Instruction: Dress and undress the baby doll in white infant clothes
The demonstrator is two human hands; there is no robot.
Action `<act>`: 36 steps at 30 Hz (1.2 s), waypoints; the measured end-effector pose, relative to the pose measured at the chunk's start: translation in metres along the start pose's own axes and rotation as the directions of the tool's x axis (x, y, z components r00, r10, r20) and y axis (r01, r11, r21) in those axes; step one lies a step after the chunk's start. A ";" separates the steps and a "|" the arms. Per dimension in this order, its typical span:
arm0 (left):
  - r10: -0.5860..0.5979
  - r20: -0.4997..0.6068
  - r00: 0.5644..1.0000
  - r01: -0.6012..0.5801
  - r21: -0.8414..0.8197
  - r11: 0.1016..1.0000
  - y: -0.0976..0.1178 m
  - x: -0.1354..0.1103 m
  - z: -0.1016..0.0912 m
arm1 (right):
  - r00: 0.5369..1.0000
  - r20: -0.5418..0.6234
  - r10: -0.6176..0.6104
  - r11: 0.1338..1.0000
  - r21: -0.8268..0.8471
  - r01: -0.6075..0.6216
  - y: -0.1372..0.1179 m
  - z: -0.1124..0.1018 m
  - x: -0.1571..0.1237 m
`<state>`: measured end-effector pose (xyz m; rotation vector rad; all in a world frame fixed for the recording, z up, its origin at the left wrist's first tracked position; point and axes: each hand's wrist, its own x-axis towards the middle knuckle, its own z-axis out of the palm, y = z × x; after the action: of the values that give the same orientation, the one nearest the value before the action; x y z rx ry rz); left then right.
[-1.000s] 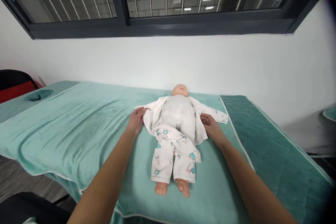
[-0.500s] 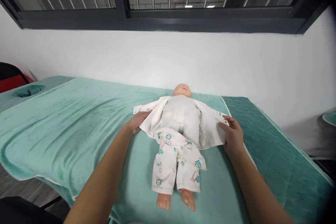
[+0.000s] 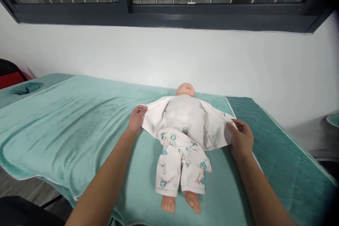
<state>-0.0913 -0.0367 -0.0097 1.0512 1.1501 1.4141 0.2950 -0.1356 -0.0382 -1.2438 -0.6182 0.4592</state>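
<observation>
A baby doll (image 3: 184, 113) lies on its back with its head toward the wall and its bare feet toward me. Its white baby jacket (image 3: 217, 130) is spread wide, baring a pale cloth torso. Printed white trousers (image 3: 172, 162) cover the legs. Between the fingers of my left hand (image 3: 137, 118) is pinched the jacket's left front edge. My right hand (image 3: 241, 137) grips the opposite front edge near the sleeve. Both front panels are held out sideways, and the jacket's sleeves are mostly hidden behind them.
A light green blanket (image 3: 66, 123) covers the bed, with a darker green cover (image 3: 280, 148) at the right. Beyond stands a white wall (image 3: 159, 56) below a dark window frame (image 3: 212, 16). A face hole (image 3: 26, 88) shows in the bed at far left, near a red and black object (image 3: 12, 77).
My left hand has lifted and drawn the jacket's left front panel outward, covering the left sleeve. My right hand keeps its hold on the other panel. The view has shifted slightly.
</observation>
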 end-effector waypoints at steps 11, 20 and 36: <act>0.351 -0.201 0.915 -0.059 0.792 0.608 -0.001 -0.033 -0.004 | 0.973 -0.074 -0.216 0.791 -0.597 0.130 -0.001 -0.029 0.003; 0.456 -0.133 0.880 -0.037 0.938 0.345 -0.003 -0.047 -0.003 | 0.928 0.105 -0.357 0.573 -0.760 0.306 -0.001 -0.035 -0.008; 0.236 0.545 0.805 -0.594 0.736 0.325 -0.011 -0.094 0.015 | 0.481 0.852 -0.206 0.421 -0.366 0.830 -0.031 0.004 -0.084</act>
<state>-0.0628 -0.1278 -0.0214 2.4460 1.4262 0.8058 0.2289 -0.1939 -0.0225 -1.4942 -2.0654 -0.0016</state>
